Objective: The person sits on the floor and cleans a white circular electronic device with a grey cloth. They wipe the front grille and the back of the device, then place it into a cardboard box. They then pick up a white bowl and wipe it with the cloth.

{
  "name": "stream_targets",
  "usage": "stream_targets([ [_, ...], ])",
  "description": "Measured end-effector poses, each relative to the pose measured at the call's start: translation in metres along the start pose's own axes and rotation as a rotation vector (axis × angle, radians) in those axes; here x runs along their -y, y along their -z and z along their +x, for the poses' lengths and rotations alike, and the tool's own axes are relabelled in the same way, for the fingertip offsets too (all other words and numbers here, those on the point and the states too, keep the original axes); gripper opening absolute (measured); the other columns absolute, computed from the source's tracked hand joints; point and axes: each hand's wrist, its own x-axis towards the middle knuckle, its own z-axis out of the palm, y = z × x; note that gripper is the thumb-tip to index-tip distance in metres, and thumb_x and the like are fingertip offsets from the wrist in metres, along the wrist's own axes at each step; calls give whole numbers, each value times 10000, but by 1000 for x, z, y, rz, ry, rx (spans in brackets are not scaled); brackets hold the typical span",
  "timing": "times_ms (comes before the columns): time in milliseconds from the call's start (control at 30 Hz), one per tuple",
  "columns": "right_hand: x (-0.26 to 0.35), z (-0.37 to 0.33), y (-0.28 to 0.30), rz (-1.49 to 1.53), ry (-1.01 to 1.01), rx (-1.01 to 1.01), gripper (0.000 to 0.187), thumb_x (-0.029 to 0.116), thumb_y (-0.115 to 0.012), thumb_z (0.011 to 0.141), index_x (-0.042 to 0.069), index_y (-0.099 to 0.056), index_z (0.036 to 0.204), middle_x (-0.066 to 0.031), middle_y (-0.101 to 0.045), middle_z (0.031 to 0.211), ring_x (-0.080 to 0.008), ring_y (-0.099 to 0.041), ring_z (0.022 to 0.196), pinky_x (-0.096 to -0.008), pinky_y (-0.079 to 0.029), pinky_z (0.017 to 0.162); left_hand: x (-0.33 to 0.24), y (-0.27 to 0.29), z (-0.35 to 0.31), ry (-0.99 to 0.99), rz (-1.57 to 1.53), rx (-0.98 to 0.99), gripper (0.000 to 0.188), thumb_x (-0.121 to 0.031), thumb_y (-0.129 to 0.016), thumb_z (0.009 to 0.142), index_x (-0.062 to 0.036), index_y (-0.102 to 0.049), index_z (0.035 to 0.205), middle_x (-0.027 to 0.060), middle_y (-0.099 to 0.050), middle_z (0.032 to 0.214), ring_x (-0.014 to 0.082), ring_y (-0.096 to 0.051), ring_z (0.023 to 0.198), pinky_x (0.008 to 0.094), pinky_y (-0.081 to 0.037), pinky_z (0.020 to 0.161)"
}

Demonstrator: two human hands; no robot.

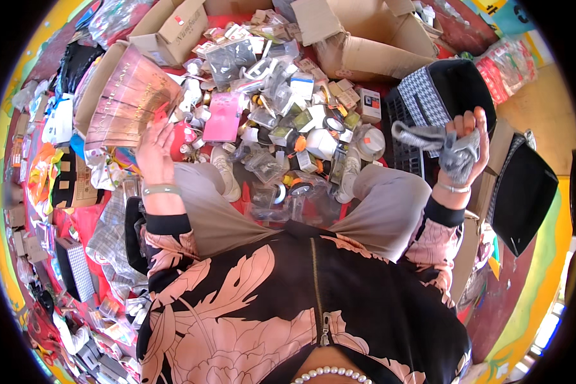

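Observation:
My left hand [155, 150] is at the edge of a row of pinkish-gold flat packs [125, 96], which stand in a cardboard carton. Its fingers stretch forward, and a small red patch shows by the fingertips; whether they touch it I cannot tell. Raised at the right, my right hand [479, 144] holds a crumpled grey knitted cloth [461, 157], one end of it sticking out to the left. Below that hand stands a black bin with a houndstooth-patterned side [419, 105]. A pink flat box [223, 117] lies on the pile between my hands.
A heap of small boxes, jars and clear plastic packs [288, 109] spreads between my feet. Open cardboard boxes [371, 51] stand behind it. A second black bin [523, 195] lies at the right. Bags, boxes and loose goods [77, 179] crowd the left side.

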Motion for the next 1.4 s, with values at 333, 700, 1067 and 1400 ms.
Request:
stream_targets([
  [333,-16,42,83,-730,-468,-163,235,119,-514,828,-13,-607,999,-42,-597,787,-113,-553,715,-255,-451,661,4,-27,-8,93,45,159,209,-234,-525,899,-43,-532,814,161,-590,1054,227,-579,960,318,-460,832],
  [700,-188,-10,364,-2193,-898,464,433,172,-617,677,98,-558,1099,-165,-621,1030,-333,-614,910,-387,-487,819,34,-109,-26,159,188,281,262,-199,-498,913,-4,-574,754,145,-623,926,205,-617,798,305,-494,754],
  [1067,-269,-7,372,-2089,-1443,-49,1224,459,-786,539,176,8,1427,-241,-382,1317,-348,-471,1156,-394,-423,922,55,-132,-21,235,391,226,278,-167,-458,930,3,-562,737,150,-621,912,176,-597,744,289,-486,731],
  [1400,-279,-14,359,-2109,-1332,-136,1031,366,-749,582,170,-156,1402,-210,-392,1254,-355,-470,1123,-389,-443,894,62,-141,-22,259,423,284,290,-174,-445,937,6,-558,741,136,-621,897,165,-585,745,288,-467,725],
])
